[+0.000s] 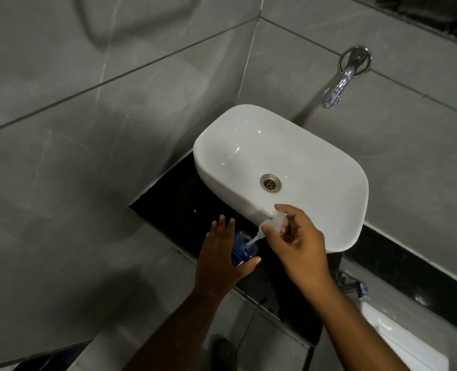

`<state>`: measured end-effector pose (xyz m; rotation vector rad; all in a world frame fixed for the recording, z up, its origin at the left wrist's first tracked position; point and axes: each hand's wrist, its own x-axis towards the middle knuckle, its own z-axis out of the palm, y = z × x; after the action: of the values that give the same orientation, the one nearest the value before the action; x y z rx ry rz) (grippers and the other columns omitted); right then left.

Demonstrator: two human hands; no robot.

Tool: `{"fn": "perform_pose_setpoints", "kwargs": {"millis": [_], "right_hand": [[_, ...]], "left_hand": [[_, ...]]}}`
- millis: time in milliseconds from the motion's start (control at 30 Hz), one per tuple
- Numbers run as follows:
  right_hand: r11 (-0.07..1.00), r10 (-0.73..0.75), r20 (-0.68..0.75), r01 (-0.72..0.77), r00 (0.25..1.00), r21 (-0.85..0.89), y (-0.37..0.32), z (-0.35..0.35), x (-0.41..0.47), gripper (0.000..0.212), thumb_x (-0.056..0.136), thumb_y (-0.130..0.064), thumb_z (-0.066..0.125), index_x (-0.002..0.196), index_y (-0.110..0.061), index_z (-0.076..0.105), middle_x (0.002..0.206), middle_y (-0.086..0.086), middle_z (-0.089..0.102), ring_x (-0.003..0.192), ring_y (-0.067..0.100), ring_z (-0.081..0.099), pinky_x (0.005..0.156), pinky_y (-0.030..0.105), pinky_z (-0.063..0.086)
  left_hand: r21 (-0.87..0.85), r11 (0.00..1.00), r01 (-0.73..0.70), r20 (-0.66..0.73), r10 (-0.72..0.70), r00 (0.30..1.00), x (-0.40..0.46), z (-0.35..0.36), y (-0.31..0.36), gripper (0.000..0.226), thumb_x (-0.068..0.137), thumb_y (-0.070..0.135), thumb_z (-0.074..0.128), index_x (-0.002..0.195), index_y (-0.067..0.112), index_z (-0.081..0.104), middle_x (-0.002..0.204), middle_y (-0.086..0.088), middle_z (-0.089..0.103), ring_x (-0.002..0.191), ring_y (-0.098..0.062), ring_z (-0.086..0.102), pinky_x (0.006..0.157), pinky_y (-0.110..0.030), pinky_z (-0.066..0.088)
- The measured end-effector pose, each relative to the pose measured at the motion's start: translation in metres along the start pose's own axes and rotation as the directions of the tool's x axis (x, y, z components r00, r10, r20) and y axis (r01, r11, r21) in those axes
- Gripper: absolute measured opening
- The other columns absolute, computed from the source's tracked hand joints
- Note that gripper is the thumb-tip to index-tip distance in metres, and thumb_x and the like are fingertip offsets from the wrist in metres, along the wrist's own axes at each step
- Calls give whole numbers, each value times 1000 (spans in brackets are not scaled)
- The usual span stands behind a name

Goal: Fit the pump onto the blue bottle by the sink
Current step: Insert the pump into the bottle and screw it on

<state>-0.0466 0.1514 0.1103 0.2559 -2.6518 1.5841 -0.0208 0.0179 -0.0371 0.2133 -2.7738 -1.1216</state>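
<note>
We should hold the blue bottle [242, 247] upright and steady, feed the dip tube [254, 240] straight down its mouth, then lower the pump [275, 222] square onto the neck before twisting. The bottle is deep blue, see-through and blocky. It stands in the crook of our left hand [222, 253], whose thumb curls round its near side. Our right hand [297, 245], just beside, pinches the cloudy, tilted pump. The sink [350, 223] lies just beyond the right hand.

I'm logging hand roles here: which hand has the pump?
The right hand pinches the clear pump, its tube reaching into the blue bottle; the left hand holds only that bottle, on the side away from the sink.
</note>
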Motion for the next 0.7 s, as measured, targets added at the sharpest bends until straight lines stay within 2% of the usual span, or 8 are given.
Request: {"fn": "perform_pose_setpoints", "kwargs": {"millis": [100,200,300,400,500,600,667,700], "right_hand": [[994,49,180,-31,982,-101,7,5,3,56,85,-13,77,135,-24,54,101,-5,70,90,4,70,81,11,55],[977,51,347,26,936,-213,9,9,12,63,88,-14,72,145,-20,45,120,0,68,106,8,67,95,25,56],[925,45,468,141,882,-354,7,14,18,61,90,-12,69,145,-16,46,127,7,67,107,13,65,96,20,50],[871,40,538,234,842,-431,5,18,24,56,88,-9,68,141,-14,52,131,7,65,116,17,61,95,16,43],[832,79,597,277,798,-480,2,21,30,40,86,-8,66,126,-11,63,122,6,66,112,21,62,93,24,50],[720,90,574,344,814,-602,-2,24,30,15,88,-21,63,95,-8,66,94,6,65,86,22,64,72,33,52],[656,69,543,372,837,-657,-2,27,31,22,89,-30,59,86,-8,63,82,3,61,76,22,62,63,32,46],[652,63,543,378,837,-657,-1,28,31,24,88,-33,61,88,-9,63,83,3,61,77,22,63,63,31,46]], "left_hand": [[-61,998,-8,-1,8,1000,-2,-1,3,106,68,64,69,147,10,23,155,-16,25,143,-30,18,112,-48,30],[-126,991,-50,-27,47,999,-5,-2,5,104,69,49,79,147,9,23,154,-8,16,143,-29,15,111,-43,26],[-162,985,-51,-58,42,997,-6,-3,8,102,69,38,83,146,4,26,155,-13,20,144,-32,17,112,-43,25],[-97,993,-72,-51,68,996,-4,-2,6,104,67,37,84,146,2,26,155,-17,22,144,-33,16,114,-44,23],[-115,991,-67,-39,63,997,-3,1,3,108,67,37,83,147,5,18,155,-8,13,145,-28,12,116,-43,20],[-98,992,-75,-64,69,996,-3,3,4,110,65,38,82,147,3,17,155,-10,15,144,-29,14,114,-42,15],[-47,995,-90,-68,87,994,-3,4,2,113,63,42,81,147,1,19,155,-16,20,143,-33,16,113,-45,14],[-34,995,-92,-71,90,993,-2,4,2,113,62,43,81,147,1,20,155,-17,20,144,-34,15,113,-47,15]]}}
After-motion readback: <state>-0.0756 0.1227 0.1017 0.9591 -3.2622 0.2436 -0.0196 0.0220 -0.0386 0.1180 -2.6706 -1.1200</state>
